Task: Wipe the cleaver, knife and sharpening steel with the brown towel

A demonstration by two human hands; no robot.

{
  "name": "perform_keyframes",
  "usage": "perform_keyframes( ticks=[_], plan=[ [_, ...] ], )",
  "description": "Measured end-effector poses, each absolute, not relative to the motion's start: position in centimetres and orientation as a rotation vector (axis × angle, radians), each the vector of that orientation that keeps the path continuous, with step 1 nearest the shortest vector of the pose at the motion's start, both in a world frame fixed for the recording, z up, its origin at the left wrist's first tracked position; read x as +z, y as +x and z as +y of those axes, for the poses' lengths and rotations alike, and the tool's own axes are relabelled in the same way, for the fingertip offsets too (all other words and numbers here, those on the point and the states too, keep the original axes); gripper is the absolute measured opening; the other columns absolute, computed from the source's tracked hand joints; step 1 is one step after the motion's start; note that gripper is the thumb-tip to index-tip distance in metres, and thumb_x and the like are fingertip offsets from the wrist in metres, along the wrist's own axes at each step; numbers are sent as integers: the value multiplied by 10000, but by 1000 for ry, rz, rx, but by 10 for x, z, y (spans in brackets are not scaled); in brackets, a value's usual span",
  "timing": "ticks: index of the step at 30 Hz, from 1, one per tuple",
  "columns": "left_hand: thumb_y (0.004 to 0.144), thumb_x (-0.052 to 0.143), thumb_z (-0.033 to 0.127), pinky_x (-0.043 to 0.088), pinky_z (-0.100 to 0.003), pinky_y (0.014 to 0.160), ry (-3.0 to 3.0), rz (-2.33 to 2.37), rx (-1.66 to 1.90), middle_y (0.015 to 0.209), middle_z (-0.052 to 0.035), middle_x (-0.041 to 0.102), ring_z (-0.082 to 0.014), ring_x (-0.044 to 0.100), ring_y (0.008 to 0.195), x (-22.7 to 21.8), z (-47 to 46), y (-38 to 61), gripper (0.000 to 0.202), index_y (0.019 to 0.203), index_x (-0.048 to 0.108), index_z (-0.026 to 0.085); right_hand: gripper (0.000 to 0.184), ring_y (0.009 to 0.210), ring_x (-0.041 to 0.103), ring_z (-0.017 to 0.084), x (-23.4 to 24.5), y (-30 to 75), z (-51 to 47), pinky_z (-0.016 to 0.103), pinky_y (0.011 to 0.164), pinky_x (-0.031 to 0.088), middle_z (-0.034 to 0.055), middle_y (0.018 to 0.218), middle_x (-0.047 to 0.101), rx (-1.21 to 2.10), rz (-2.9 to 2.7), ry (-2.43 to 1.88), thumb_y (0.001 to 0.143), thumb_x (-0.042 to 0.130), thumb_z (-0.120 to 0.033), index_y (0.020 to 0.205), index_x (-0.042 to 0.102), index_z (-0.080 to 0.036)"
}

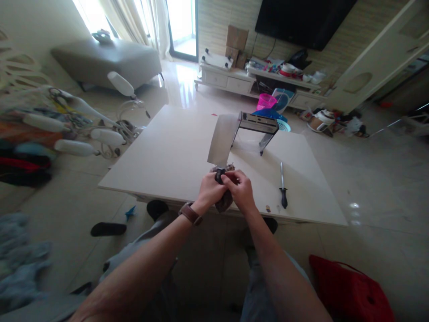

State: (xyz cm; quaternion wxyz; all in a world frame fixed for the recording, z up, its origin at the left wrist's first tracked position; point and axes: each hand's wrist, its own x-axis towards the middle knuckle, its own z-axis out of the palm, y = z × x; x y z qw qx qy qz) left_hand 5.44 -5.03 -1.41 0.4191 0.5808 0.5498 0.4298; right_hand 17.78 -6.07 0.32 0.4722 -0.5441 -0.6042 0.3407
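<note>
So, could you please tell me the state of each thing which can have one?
Cleaver: held, blade bare.
Left grip: closed around the cleaver's handle.
Right grip: at the handle; closure unclear.
Brown bundle: partly hidden.
Honing steel: lying on the table.
Metal stand: upright.
Television: screen dark.
Drawers: closed.

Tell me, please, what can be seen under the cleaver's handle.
A brown item shows beside the cleaver's handle and lower in the picture; the left hand and right hand cover its middle, so what lies there cannot be seen.
</note>
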Motion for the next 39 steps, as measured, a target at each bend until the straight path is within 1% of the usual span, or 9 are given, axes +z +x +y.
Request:
perform_keyframes(
  ticks=[4, 7, 10, 16, 19, 24, 33, 36, 39],
  plan=[
    [752, 652, 167, 448, -262, 590, 1553, 1408, 1069, 766, -83, 756, -206, 669, 685, -10, -56, 61, 120, 770, 767, 140, 223, 758, 562, 181, -1, 174, -58, 315, 729, 450, 3, 799, 588, 800, -1464, -1345, 805, 741, -422, 761, 700, -207],
    [737, 691, 162, 455, -259, 632, 1494, 1332, 1128, 814, -86, 758, -214, 671, 741, -7, -60, 66, 96, 811, 753, 162, 185, 800, 559, 181, -3, 175, -58, 308, 765, 463, 5, 832, 574, 791, -1403, -1282, 845, 695, -392, 798, 674, -214],
    [676, 760, 161, 463, -235, 662, 1327, 1207, 1198, 862, -63, 758, -198, 671, 775, -8, -65, 71, 257, 927, 720, 197, 174, 822, 544, 179, -3, 178, -57, 305, 776, 477, 6, 856, 548, 711, -1350, -1303, 883, 648, -393, 836, 622, -227],
    [522, 784, 77, 433, -215, 556, 1099, 1190, 1064, 701, -2, 716, -149, 615, 581, -16, -63, 72, 494, 973, 618, 193, 200, 849, 575, 166, 10, 206, -50, 282, 705, 514, 30, 965, 536, 463, -1237, -1333, 931, 573, -423, 911, 570, -224],
    [525, 782, 97, 503, -261, 611, 847, 1198, 1061, 751, -43, 741, -188, 676, 656, -15, -50, 60, 499, 995, 627, 158, 223, 675, 600, 115, 13, 219, -49, 244, 551, 504, 10, 961, 554, 587, -1133, -1313, 932, 567, -451, 967, 540, -232],
    [566, 737, 192, 529, -279, 645, 505, 1054, 1176, 735, -36, 717, -167, 658, 645, -8, -25, 28, 308, 858, 653, 144, 220, 390, 468, 55, 7, 219, -54, 189, 353, 372, -65, 726, 577, 891, -993, -1277, 934, 551, -450, 902, 519, -235],
    [594, 730, 183, 570, -300, 800, 384, 838, 1516, 885, 37, 712, -151, 683, 802, 6, -8, 7, 438, 1002, 581, 240, 257, 324, 440, 60, 3, 194, -69, 182, 276, 303, -88, 654, 596, 1296, -901, -1100, 862, 640, -445, 860, 481, -243],
    [638, 710, 223, 581, -344, 857, 386, 779, 1480, 956, 8, 734, -181, 709, 883, 14, -11, 0, 424, 1047, 603, 246, 274, 317, 428, 54, -1, 185, -73, 177, 269, 292, -86, 654, 602, 1344, -916, -1095, 861, 642, -459, 860, 472, -244],
    [704, 688, 356, 586, -387, 891, 381, 752, 1434, 1014, -53, 754, -238, 720, 984, 17, -12, -10, 351, 1025, 654, 218, 282, 317, 431, 53, -3, 178, -76, 172, 271, 289, -92, 648, 592, 1371, -901, -1092, 865, 636, -473, 868, 467, -247]
  ],
)
